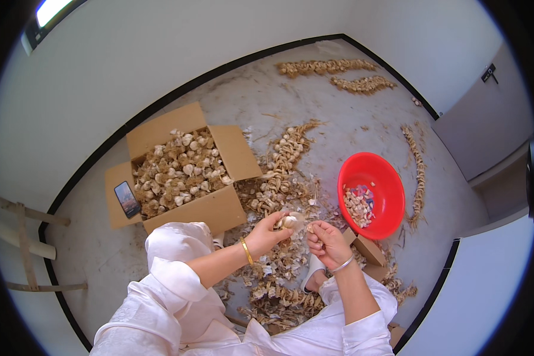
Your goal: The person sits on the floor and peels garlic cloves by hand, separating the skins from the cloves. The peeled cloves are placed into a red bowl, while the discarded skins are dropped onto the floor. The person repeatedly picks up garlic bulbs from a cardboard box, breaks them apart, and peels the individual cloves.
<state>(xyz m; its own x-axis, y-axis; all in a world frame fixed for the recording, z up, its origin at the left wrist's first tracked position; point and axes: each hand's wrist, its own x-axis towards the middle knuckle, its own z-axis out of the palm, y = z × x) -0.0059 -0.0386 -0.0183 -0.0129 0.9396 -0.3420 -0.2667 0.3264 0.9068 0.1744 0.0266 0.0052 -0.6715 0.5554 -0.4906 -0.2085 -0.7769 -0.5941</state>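
My left hand (268, 236), with a gold bracelet at the wrist, grips a partly opened garlic bulb (288, 221) between thumb and fingers. Loose papery skin sticks up from the bulb. Close beside it on the right, my right hand (329, 244) pinches a small piece of garlic (310, 228), perhaps a clove; its curled fingers partly hide it. Both hands hover over a heap of garlic skins (289, 262) on the floor. Just beyond my right hand stands a red plastic basin (394, 200) with loose garlic cloves (358, 207) in its bottom.
An open cardboard box (218, 209) full of garlic bulbs (182, 169) stands at the left, a smartphone (127, 199) on its flap. Garlic braids (289, 147) lie ahead, with another braid (416, 173) at the right. A smaller cardboard box (368, 250) sits under my right forearm, by the basin.
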